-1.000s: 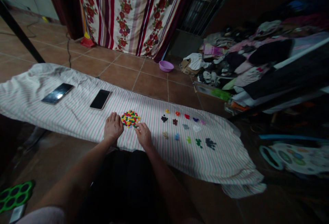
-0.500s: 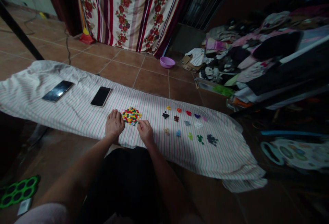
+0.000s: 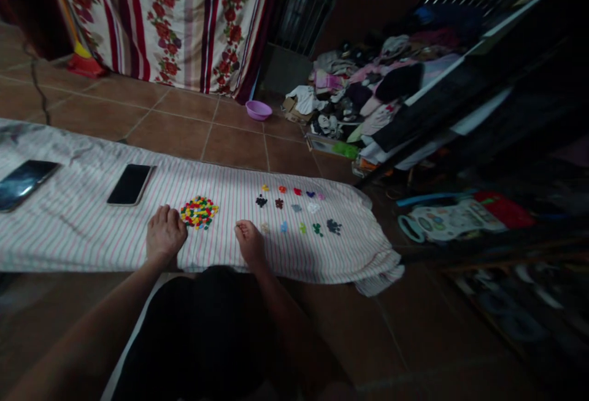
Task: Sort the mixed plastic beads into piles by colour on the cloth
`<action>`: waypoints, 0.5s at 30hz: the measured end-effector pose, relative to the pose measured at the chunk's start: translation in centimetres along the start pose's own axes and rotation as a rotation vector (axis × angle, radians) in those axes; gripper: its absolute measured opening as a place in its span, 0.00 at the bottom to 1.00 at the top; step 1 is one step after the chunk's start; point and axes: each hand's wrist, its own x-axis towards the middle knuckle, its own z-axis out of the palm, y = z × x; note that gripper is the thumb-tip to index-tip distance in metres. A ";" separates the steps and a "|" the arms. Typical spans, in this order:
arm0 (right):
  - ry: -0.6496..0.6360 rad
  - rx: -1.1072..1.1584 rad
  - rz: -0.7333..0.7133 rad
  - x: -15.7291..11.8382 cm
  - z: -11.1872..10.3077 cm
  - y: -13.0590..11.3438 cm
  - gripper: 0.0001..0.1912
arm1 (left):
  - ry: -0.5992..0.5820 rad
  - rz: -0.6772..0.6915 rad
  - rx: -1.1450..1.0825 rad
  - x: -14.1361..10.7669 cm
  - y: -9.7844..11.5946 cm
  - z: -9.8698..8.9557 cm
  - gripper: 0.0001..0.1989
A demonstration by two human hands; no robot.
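Note:
My left hand [image 3: 164, 233] lies palm down on the striped cloth, its fingers stretched out at the left edge of a mixed pile of small beads [image 3: 199, 212] in red, yellow, green and white. To the right of that pile, my right hand [image 3: 250, 243] is closed, thumb and fingers pinched together. Whatever it may hold is too small to make out. Just beyond it are small single-colour groups in rows, among them black pieces [image 3: 261, 202], brown pieces [image 3: 279, 203], blue pieces [image 3: 284, 227], green pieces [image 3: 317, 229] and dark grey pieces [image 3: 334, 227].
Two phones lie on the cloth at left, the nearer one [image 3: 130, 184] dark-screened. Past the striped cloth [image 3: 221, 171], a purple basin [image 3: 258, 110] stands on the tiled floor. Heaped clothes [image 3: 354, 91] fill the back right, beside a dark rack.
My right hand has moved away from the bead pile, rightward toward the sorted groups. My left hand stays beside the pile. The view has turned to the right.

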 end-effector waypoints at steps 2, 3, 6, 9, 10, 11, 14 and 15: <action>0.094 0.005 0.007 -0.4 -2.6 1.5 0.11 | -0.006 -0.001 0.006 0.0 0.1 -0.2 0.17; 0.154 0.005 0.008 -0.5 -4.0 2.5 0.11 | -0.012 0.001 0.012 0.0 0.2 -0.3 0.17; 0.297 -0.059 0.041 -0.6 -8.3 5.5 0.14 | -0.024 0.001 0.033 0.1 0.4 -0.5 0.17; 0.430 -0.199 0.079 -0.4 -12.4 8.1 0.17 | -0.018 -0.001 0.039 0.0 0.4 -0.6 0.16; 0.462 -0.245 0.092 -0.4 -13.6 8.8 0.18 | -0.013 0.001 0.036 0.0 0.4 -0.5 0.16; 0.486 -0.283 0.108 -0.3 -14.7 9.5 0.19 | -0.009 0.005 0.033 0.0 0.3 -0.5 0.16; 0.541 -0.358 0.184 -0.1 -17.2 11.5 0.21 | -0.008 0.007 0.024 0.0 0.2 -0.4 0.16; 0.559 -0.378 0.210 0.0 -17.8 12.2 0.21 | -0.009 0.005 0.022 0.0 0.2 -0.4 0.16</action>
